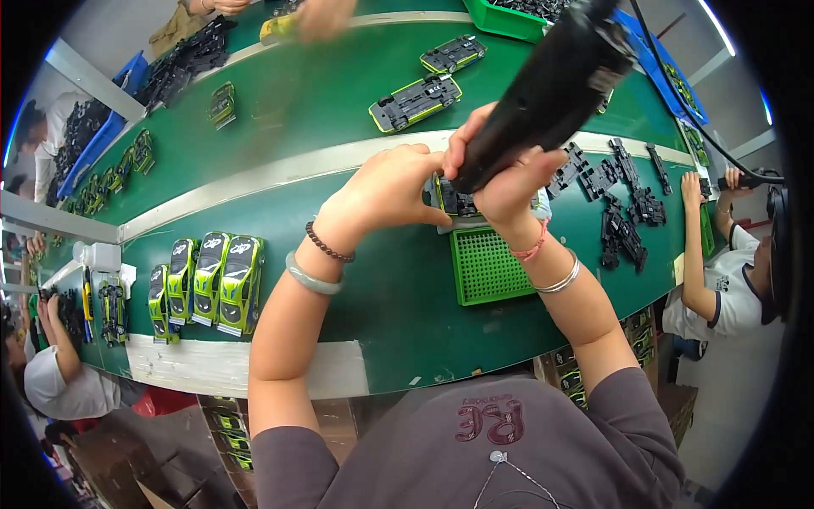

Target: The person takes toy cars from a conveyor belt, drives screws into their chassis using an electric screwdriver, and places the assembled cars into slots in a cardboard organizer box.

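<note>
My right hand (513, 182) is wrapped round a thick black handheld power screwdriver (543, 93), which slants up to the right. Its lower end points down at a toy car (458, 204) with a black underside facing up. My left hand (381, 191) steadies this car from the left, fingers curled against it. The screwdriver and my right hand hide much of the car, and the tool's tip is out of sight. Just below the car is a green perforated plastic basket (496, 270). Several black plastic chassis parts (623, 212) lie to the right of my right hand.
Several green-and-black toy cars (225, 284) stand at left. Beyond a pale rail (322, 170), overturned cars (415, 102) lie on a green surface. A green bin (509, 19) is at the back. Co-workers sit left and right; a blurred hand (326, 17) reaches in at the top.
</note>
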Available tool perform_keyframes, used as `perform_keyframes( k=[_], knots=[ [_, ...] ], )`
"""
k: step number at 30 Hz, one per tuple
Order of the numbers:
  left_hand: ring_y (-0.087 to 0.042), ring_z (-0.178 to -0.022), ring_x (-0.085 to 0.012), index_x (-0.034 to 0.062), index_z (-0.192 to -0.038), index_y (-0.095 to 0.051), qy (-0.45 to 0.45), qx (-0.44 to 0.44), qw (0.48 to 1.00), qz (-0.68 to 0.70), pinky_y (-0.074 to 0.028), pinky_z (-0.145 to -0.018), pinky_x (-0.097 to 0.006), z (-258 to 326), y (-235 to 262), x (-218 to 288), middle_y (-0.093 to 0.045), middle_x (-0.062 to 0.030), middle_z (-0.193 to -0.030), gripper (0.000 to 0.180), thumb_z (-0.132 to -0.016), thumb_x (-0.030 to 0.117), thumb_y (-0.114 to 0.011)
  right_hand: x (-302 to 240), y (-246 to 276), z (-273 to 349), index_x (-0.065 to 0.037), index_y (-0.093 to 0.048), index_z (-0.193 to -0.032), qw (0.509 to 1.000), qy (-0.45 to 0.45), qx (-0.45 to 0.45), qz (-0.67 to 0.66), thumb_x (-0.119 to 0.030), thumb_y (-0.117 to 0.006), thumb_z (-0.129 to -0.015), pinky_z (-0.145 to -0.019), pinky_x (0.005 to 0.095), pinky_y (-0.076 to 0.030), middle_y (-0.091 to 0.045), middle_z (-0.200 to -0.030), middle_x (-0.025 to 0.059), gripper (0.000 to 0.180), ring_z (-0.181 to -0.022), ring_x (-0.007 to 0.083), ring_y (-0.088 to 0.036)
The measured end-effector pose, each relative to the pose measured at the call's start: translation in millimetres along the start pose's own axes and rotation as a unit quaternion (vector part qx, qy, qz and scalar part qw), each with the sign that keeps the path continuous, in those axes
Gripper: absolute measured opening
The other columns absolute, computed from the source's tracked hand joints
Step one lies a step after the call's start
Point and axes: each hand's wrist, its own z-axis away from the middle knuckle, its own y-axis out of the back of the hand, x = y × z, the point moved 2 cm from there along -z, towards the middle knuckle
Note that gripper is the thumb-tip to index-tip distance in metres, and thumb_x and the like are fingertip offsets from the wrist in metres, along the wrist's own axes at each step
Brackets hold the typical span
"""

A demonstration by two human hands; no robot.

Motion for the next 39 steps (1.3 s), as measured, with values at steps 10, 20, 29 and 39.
perform_keyframes(
  k=[10,20,29,39],
  knots=[
    [-0.057,-0.081,-0.0308,0.0062,-0.082,-0.059,0.040,-0.026,0.999,0.006,-0.047,-0.073,-0.039,1.3,4.9,6.1,-0.058,-0.0118,-0.081,0.044,-0.054,0.032,-0.081,5.3,-5.4,1.1,-0.001,-0.047,-0.081,0.997,-0.026,-0.034,0.066,-0.089,-0.029,-0.060,-0.043,0.0251,-0.040,-0.046,-0.059,0.0064,0.092,-0.047,0.0149,-0.048],
    [-0.056,-0.087,-0.0340,0.0039,-0.092,-0.058,-0.046,0.055,0.997,0.014,-0.046,-0.077,-0.040,-4.6,-3.3,4.6,-0.060,-0.0152,-0.089,0.055,-0.053,0.034,-0.081,5.1,1.3,-4.9,0.000,-0.052,-0.075,0.999,0.032,-0.005,0.002,-0.079,-0.036,-0.072,-0.042,0.0214,-0.038,-0.050,-0.056,0.0027,0.080,-0.046,0.0089,-0.049],
    [-0.058,-0.095,-0.0165,0.0005,-0.114,-0.046,0.026,0.083,0.915,0.394,-0.047,-0.084,-0.029,4.8,54.6,7.2,-0.060,-0.0090,-0.101,0.048,-0.072,0.001,-0.069,-74.0,121.2,45.6,-0.004,-0.044,-0.084,0.982,0.102,0.158,-0.014,-0.093,-0.027,-0.056,-0.052,0.0296,-0.042,-0.047,-0.060,0.0062,0.095,-0.050,0.0173,-0.048],
    [-0.064,-0.080,-0.0256,0.0004,-0.104,-0.061,0.171,0.227,0.954,-0.093,-0.049,-0.071,-0.034,-64.7,110.0,-63.7,-0.066,-0.0160,-0.087,0.047,-0.071,0.032,-0.072,-33.7,168.7,104.3,-0.003,-0.042,-0.086,0.980,0.020,0.193,0.042,-0.087,-0.036,-0.062,-0.051,0.0275,-0.042,-0.048,-0.064,0.0074,0.087,-0.052,0.0159,-0.048]
  ],
)
